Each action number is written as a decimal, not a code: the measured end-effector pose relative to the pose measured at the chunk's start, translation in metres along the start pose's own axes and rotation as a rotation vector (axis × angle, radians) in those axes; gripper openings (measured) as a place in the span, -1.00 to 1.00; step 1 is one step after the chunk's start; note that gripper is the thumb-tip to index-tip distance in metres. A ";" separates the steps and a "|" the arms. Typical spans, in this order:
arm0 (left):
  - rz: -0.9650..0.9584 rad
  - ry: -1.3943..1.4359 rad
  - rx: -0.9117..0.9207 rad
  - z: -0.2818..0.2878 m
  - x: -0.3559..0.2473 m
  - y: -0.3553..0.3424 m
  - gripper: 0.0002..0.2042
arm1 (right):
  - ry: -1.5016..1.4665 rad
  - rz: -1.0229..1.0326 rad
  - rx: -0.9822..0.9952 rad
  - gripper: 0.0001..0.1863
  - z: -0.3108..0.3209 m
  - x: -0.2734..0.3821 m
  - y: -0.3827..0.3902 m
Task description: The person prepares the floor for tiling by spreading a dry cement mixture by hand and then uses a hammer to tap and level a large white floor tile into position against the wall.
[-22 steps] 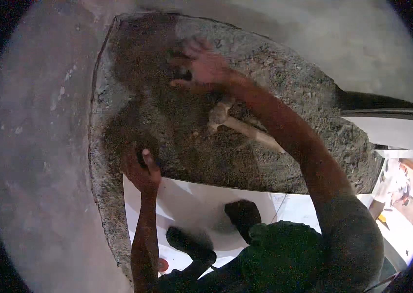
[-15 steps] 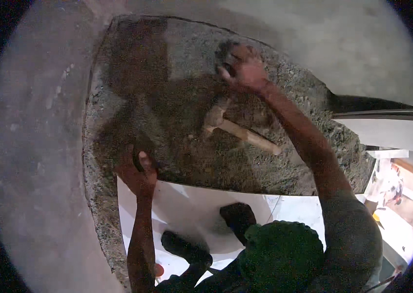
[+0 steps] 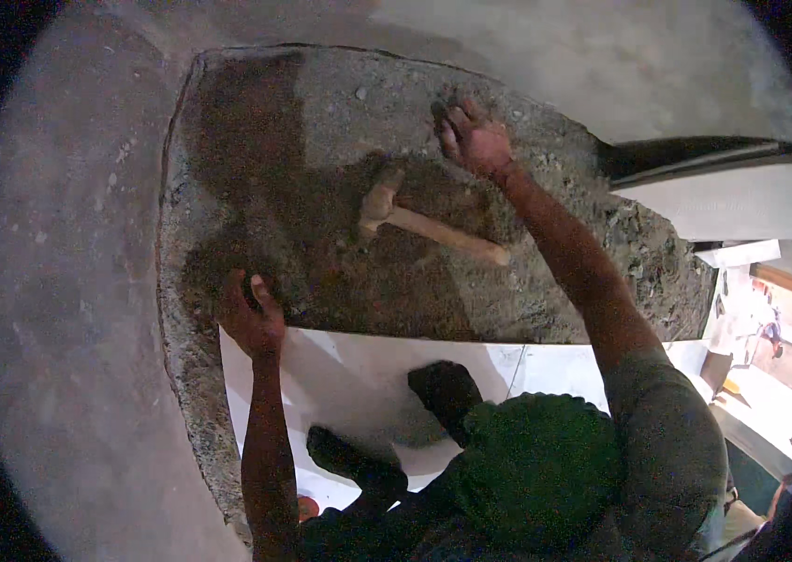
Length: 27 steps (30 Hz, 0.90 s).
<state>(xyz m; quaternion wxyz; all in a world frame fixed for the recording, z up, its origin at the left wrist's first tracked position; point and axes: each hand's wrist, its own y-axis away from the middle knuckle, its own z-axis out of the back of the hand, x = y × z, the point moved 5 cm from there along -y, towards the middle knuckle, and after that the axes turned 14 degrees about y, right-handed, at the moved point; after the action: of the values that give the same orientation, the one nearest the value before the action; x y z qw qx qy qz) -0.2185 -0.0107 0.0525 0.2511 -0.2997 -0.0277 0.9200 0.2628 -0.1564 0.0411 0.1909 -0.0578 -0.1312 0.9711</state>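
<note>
A bed of rough, grey-brown crumbly mortar or earth (image 3: 368, 290) spreads under both hands. My left hand (image 3: 253, 323) rests at its near left edge, thumb and fingers apart, nothing visible in it. Farther out, my right hand (image 3: 478, 140) is down on the far part of the bed with its fingers curled together. Whatever those fingers hold, if anything, is lost in dark shadow. Between the hands lies a hammer (image 3: 447, 234) with a wooden handle, its dusty head toward the left and handle pointing right.
Bare grey walls (image 3: 68, 281) bound the bed at left and back. White floor tiles (image 3: 508, 365) lie along its near edge, with my feet on them. A white panel (image 3: 742, 201) sits at right, near a brightly lit area with assorted things (image 3: 761, 337).
The view has shifted a little, so the hammer appears farther left. My right hand has moved slightly nearer over the bed; my left hand stays at the near left edge.
</note>
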 end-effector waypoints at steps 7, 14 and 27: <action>0.076 0.279 -0.033 -0.002 -0.002 0.002 -0.56 | 0.463 0.004 0.453 -0.47 0.080 -0.147 0.164; -0.182 -0.015 -0.159 -0.007 0.013 0.008 -0.53 | 0.055 -0.054 0.250 -0.32 0.117 0.020 0.164; -0.084 0.203 -0.084 -0.046 -0.013 -0.075 -0.36 | -0.156 -0.060 0.569 -0.31 0.073 0.165 0.018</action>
<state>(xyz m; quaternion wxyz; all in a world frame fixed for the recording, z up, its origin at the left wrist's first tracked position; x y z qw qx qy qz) -0.1497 0.0435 0.0367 0.2781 -0.3999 -0.0531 0.8717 0.0929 -0.1259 0.0958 0.2171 0.0769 0.1304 0.9643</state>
